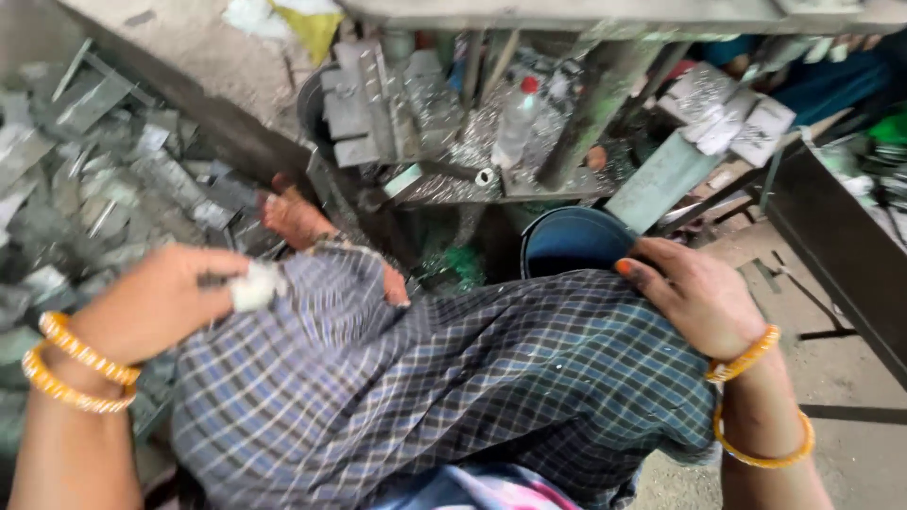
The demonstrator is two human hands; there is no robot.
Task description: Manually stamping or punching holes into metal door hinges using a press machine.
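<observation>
Head view: a clear plastic bottle [515,127] with a red cap is standing upright among shiny metal bits under the machine frame, top centre. Pale grey printed packets [723,118] are lying stacked at upper right, flat and rectangular, markings too blurred to read. A yellow rag [312,28] is hanging at the top edge.

The person is sitting with a blue-grey checked cloth [444,378] draped over the lap, soft woven fabric, creased. The left hand [156,302] is resting on the cloth's left edge, fingers curled together, one fingertip wrapped in a white bandage [255,286]; it is gripping nothing that I can make out. The right hand [694,293] is lying on the cloth's right side, fingers pressed together and bent onto the fabric, just beside a dark blue bucket [572,241]. Orange bangles are sitting on both wrists. A bare foot [295,217] is poking out beyond the cloth, touching a heap of flat grey metal offcuts [85,161], dull, sharp-edged, jumbled on the floor at left. A dark metal worktop [841,246] is running along the right edge.
</observation>
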